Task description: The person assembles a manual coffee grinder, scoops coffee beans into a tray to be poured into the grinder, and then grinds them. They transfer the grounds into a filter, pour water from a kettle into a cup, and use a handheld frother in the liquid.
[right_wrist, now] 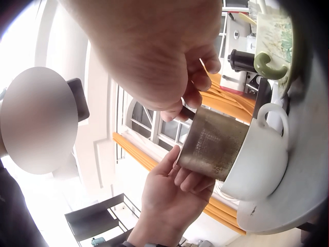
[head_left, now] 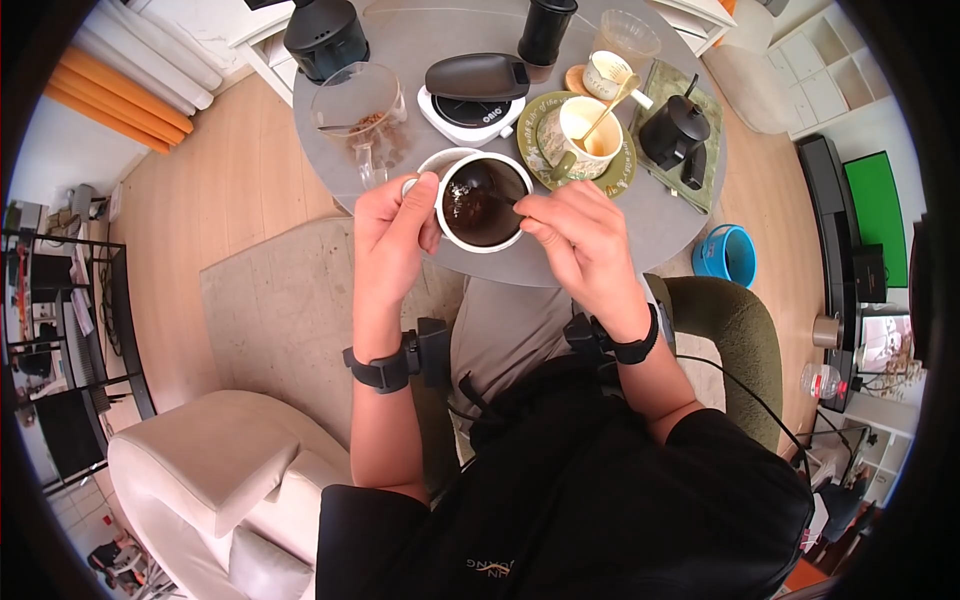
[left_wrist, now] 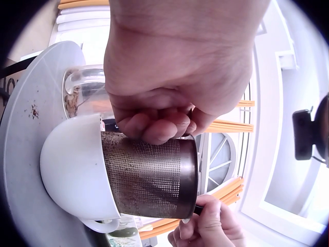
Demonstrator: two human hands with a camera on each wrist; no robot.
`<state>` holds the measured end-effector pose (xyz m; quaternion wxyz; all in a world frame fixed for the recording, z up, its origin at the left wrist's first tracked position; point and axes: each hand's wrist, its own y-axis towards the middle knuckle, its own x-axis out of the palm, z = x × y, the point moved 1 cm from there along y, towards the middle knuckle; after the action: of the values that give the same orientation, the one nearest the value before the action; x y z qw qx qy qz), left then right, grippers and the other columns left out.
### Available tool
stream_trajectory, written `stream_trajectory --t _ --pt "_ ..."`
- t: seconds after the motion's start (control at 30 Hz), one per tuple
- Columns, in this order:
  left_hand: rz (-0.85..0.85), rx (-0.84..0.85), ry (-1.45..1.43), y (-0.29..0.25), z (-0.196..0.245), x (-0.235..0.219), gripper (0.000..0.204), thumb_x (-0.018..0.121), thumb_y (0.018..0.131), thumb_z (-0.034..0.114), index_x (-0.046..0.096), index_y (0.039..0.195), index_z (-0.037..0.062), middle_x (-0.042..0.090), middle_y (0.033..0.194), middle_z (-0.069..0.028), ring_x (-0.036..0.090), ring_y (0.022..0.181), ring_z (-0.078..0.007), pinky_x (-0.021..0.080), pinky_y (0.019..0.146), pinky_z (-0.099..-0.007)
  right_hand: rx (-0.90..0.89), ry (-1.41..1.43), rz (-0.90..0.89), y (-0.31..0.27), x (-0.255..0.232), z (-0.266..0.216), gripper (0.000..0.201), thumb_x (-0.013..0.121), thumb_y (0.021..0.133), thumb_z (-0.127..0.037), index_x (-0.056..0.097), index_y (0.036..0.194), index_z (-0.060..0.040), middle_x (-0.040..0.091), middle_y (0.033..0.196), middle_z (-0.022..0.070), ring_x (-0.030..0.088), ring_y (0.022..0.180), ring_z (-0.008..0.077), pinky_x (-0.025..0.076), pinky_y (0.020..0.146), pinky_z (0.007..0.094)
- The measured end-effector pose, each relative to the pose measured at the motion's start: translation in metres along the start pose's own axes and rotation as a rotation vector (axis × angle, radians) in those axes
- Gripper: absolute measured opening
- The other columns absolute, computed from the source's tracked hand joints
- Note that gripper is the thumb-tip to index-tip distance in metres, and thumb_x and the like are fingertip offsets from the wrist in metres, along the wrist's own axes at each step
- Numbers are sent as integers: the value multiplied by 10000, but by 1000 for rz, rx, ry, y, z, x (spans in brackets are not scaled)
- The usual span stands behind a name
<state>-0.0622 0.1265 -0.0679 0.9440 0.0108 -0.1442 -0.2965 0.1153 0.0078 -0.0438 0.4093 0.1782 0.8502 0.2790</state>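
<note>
A metal mesh infuser [left_wrist: 149,175] stands partly inside a white cup [left_wrist: 77,167], its upper part above the cup's rim. Dark liquid or grounds [head_left: 478,215] show in the infuser in the head view. My left hand [head_left: 393,235] grips the infuser's rim side, thumb on top and fingers curled in the left wrist view. From the opposite side my right hand [head_left: 590,240] pinches the thin dark handle of a spoon [head_left: 475,182], whose bowl is inside the infuser. The right wrist view shows the infuser [right_wrist: 211,144] between my hands, above the cup [right_wrist: 259,167].
On the grey table [head_left: 450,22], a glass jug [head_left: 395,100] with brown pieces stands left, a scale [head_left: 470,122] with a dark lidded item behind. A patterned cup [head_left: 575,150] on a green saucer [head_left: 627,172], a black pot [head_left: 672,130] and a grinder-like cylinder [head_left: 545,32] are nearby.
</note>
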Motion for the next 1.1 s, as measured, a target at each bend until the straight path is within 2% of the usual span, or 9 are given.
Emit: stream_trajectory --t 0.33,0.4,0.53,0.6,0.7,0.83,0.9,1.03,1.1 --pt "-7 -4 -5 1 -3 -6 386 574 1065 255 535 724 78 494 610 18 440 507 -81 371 495 -252 5 70 -55 -1 -4 -7 140 771 823 -65 691 936 -51 566 726 71 546 692 276 423 653 383" --pt "-1 -1 -15 0 -2 -4 404 571 1069 249 531 707 76 486 593 23 436 515 -75 354 497 -250 -8 89 87 -3 -5 -8 153 780 814 -71 692 939 -53 565 731 67 547 689 275 424 647 381" --pt "-12 6 -20 0 -2 -3 419 571 1072 247 529 693 71 483 582 25 438 528 -72 342 502 -251 -22 68 131 -1 -7 -9 170 789 803 -79 696 944 -57 560 734 65 545 681 276 422 639 377" --pt "-17 15 -24 0 1 -1 416 574 1070 251 536 698 69 485 585 24 441 530 -73 344 504 -252 -21 1 12 -1 -3 -8 179 791 797 -72 699 949 -59 556 737 65 544 676 274 421 633 374" --pt "-5 11 -35 -2 2 -3 409 580 1068 256 549 708 64 487 588 21 445 532 -75 347 507 -254 -35 22 84 -2 -5 -13 173 790 799 -69 698 945 -59 558 739 64 544 678 269 419 634 371" --pt "1 8 -14 -1 4 -2 407 585 1066 260 552 713 59 486 588 20 446 534 -77 349 508 -255 -19 -22 39 0 -5 -13 173 791 799 -71 698 944 -58 556 734 64 544 674 267 418 630 368" --pt "1 11 -15 -1 4 -1 409 585 1066 257 545 709 60 486 588 21 445 534 -77 348 507 -254 -3 18 104 -4 -3 -13 174 789 798 -63 697 945 -54 552 723 68 541 662 269 416 622 369" --pt "4 10 -40 -2 1 -2 415 584 1067 248 529 698 66 481 585 27 439 533 -72 345 505 -251 -5 24 126 -4 -3 -14 172 788 797 -55 696 943 -49 549 713 71 537 647 269 413 608 374" --pt "-3 16 -28 -1 2 -1 414 582 1068 246 528 698 68 480 585 28 437 532 -71 343 504 -250 -12 -20 11 -3 0 -10 176 785 790 -36 694 940 -43 545 705 75 533 634 270 412 597 376"
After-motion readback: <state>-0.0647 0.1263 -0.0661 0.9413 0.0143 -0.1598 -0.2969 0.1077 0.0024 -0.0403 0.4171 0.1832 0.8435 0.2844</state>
